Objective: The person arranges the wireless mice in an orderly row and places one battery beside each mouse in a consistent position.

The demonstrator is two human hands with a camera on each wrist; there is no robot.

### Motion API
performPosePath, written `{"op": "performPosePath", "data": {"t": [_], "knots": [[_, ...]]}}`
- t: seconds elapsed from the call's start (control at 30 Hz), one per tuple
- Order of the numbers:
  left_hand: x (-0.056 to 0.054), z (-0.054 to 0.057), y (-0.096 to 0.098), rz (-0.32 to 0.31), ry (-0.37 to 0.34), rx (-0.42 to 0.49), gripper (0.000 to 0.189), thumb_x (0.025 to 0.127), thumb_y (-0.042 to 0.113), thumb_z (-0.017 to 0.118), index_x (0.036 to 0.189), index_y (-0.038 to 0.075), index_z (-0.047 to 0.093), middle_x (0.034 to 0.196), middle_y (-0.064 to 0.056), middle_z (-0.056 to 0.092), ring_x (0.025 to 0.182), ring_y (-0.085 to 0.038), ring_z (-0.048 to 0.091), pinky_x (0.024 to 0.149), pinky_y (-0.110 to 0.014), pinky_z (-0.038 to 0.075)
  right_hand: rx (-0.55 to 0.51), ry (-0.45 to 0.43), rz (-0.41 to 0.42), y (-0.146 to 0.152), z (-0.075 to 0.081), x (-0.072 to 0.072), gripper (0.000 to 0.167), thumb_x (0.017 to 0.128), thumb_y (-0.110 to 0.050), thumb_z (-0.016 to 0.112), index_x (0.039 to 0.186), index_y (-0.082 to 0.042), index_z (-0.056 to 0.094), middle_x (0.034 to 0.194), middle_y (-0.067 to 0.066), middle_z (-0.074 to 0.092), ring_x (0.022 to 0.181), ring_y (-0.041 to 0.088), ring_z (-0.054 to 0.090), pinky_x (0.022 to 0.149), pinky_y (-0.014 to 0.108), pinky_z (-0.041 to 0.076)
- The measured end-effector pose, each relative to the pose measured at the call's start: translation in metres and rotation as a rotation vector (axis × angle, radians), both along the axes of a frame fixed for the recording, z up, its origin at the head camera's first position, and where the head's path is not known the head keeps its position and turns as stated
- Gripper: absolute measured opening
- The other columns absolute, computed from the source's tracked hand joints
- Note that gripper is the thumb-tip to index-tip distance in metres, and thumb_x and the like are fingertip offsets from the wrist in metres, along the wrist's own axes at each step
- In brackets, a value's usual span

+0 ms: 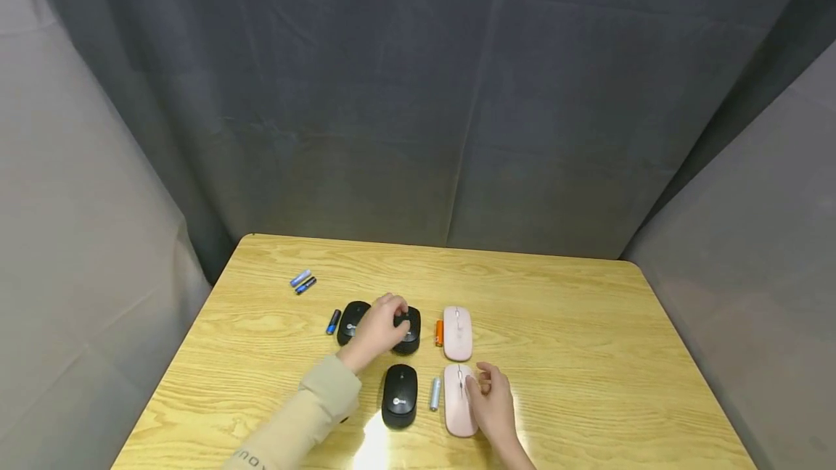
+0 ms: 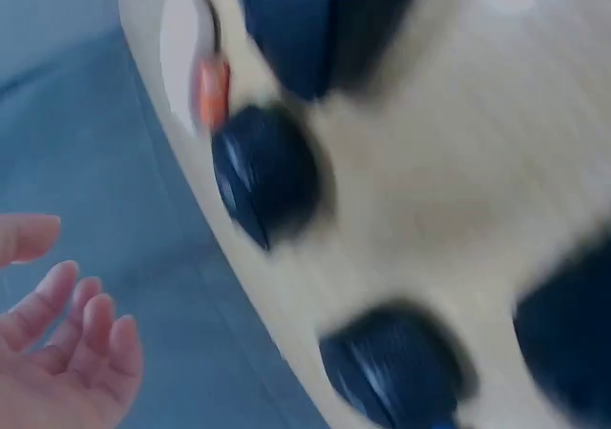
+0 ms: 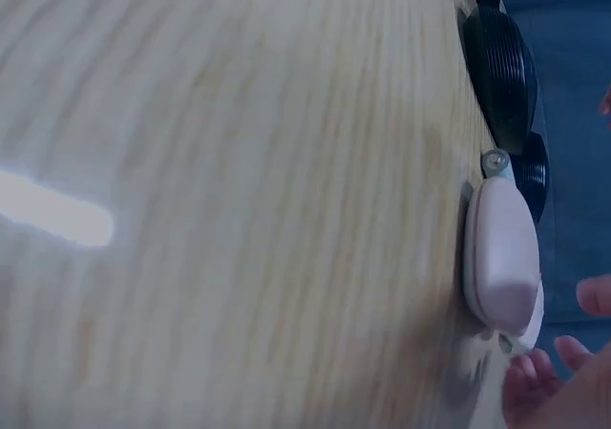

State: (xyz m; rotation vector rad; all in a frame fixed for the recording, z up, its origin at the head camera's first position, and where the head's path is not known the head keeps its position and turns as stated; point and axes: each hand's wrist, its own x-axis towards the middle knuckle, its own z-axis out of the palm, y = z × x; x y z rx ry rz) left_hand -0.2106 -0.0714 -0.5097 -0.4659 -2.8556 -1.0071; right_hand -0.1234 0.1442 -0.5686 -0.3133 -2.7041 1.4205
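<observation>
My left hand [image 1: 377, 325] hovers above two black computer mice, partly covering the left one [image 1: 351, 321] and the right one [image 1: 410, 339]. Its fingers are loosely bent with nothing between them, as the left wrist view shows. My right hand [image 1: 493, 401] is at the right side of the nearer pale pink mouse [image 1: 459, 408], fingers relaxed; whether they touch it I cannot tell. Behind that lies a second pink mouse [image 1: 458, 336], with an orange battery [image 1: 439, 333] on its left. A light blue battery [image 1: 435, 394] lies between the nearer pink mouse and a third black mouse [image 1: 399, 397].
A dark blue battery [image 1: 333, 322] lies left of the black mice. Two more batteries, one light [image 1: 300, 278] and one dark [image 1: 305, 286], lie farther back. The left sleeve [image 1: 320, 401] mostly hides a dark object. Grey curtains [image 1: 418, 129] surround the wooden table [image 1: 588, 354].
</observation>
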Motion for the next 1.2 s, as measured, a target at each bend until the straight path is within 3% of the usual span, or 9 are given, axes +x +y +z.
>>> {"op": "performPosePath", "data": {"t": [0.1, 0.23, 0.4, 0.53, 0.73, 0.97, 1.2], "knots": [[-0.011, 0.004, -0.023, 0.061, 0.100, -0.094, 0.018, 0.082, 0.012, 0.061, 0.099, 0.005, 0.060, 0.095, -0.007, 0.056, 0.087, -0.021, 0.051, 0.075, -0.035, 0.046, 0.023, 0.050, -0.007, -0.004, 0.002, -0.004, 0.033, 0.085, -0.009, 0.061, 0.115, 0.002, 0.054, 0.103, 0.016, 0.053, 0.087, 0.024, 0.051, 0.072, 0.032, 0.041], [-0.028, 0.002, -0.053, 0.136, 0.259, -0.236, 0.020, 0.083, 0.010, 0.060, 0.102, 0.003, 0.060, 0.097, -0.008, 0.056, 0.092, -0.025, 0.051, 0.081, -0.041, 0.043, 0.026, 0.076, -0.011, -0.010, 0.003, -0.010, 0.032, 0.085, -0.008, 0.059, 0.115, 0.000, 0.055, 0.104, 0.016, 0.053, 0.086, 0.022, 0.051, 0.071, 0.031, 0.043], [-0.049, -0.006, -0.093, 0.227, 0.296, -0.267, 0.025, 0.083, 0.009, 0.060, 0.108, 0.002, 0.057, 0.104, -0.011, 0.055, 0.099, -0.029, 0.048, 0.085, -0.044, 0.040, -0.026, 0.141, -0.005, -0.017, 0.005, -0.020, 0.029, 0.083, -0.004, 0.060, 0.112, 0.001, 0.057, 0.099, 0.014, 0.054, 0.081, 0.017, 0.051, 0.067, 0.025, 0.046], [-0.060, -0.016, -0.122, 0.262, 0.224, -0.264, 0.033, 0.084, 0.008, 0.059, 0.115, 0.001, 0.053, 0.113, -0.015, 0.053, 0.106, -0.032, 0.046, 0.090, -0.047, 0.037, -0.057, 0.162, 0.020, -0.023, 0.009, -0.027, 0.027, 0.083, -0.003, 0.061, 0.109, 0.001, 0.058, 0.095, 0.013, 0.054, 0.080, 0.017, 0.052, 0.067, 0.022, 0.048], [-0.067, -0.029, -0.148, 0.233, 0.023, -0.277, 0.041, 0.086, 0.008, 0.057, 0.125, -0.002, 0.046, 0.123, -0.022, 0.047, 0.114, -0.038, 0.042, 0.094, -0.054, 0.035, -0.089, 0.179, 0.097, -0.035, 0.013, -0.039, 0.028, 0.082, 0.002, 0.060, 0.109, 0.004, 0.056, 0.094, 0.017, 0.054, 0.079, 0.019, 0.054, 0.066, 0.022, 0.049], [-0.067, -0.043, -0.156, 0.232, -0.222, -0.283, 0.048, 0.090, 0.008, 0.052, 0.134, -0.002, 0.037, 0.136, -0.025, 0.035, 0.124, -0.042, 0.033, 0.096, -0.057, 0.032, -0.107, 0.179, 0.154, -0.053, 0.014, -0.050, 0.032, 0.082, 0.003, 0.060, 0.112, 0.008, 0.054, 0.098, 0.021, 0.055, 0.080, 0.022, 0.055, 0.065, 0.021, 0.049], [-0.063, -0.048, -0.154, 0.240, -0.315, -0.302, 0.054, 0.087, 0.007, 0.055, 0.136, -0.003, 0.035, 0.144, -0.025, 0.023, 0.132, -0.042, 0.021, 0.100, -0.057, 0.028, -0.059, 0.178, 0.199, -0.067, 0.011, -0.056, 0.033, 0.082, 0.001, 0.060, 0.114, 0.006, 0.055, 0.101, 0.021, 0.055, 0.081, 0.019, 0.052, 0.070, 0.026, 0.050]]}}
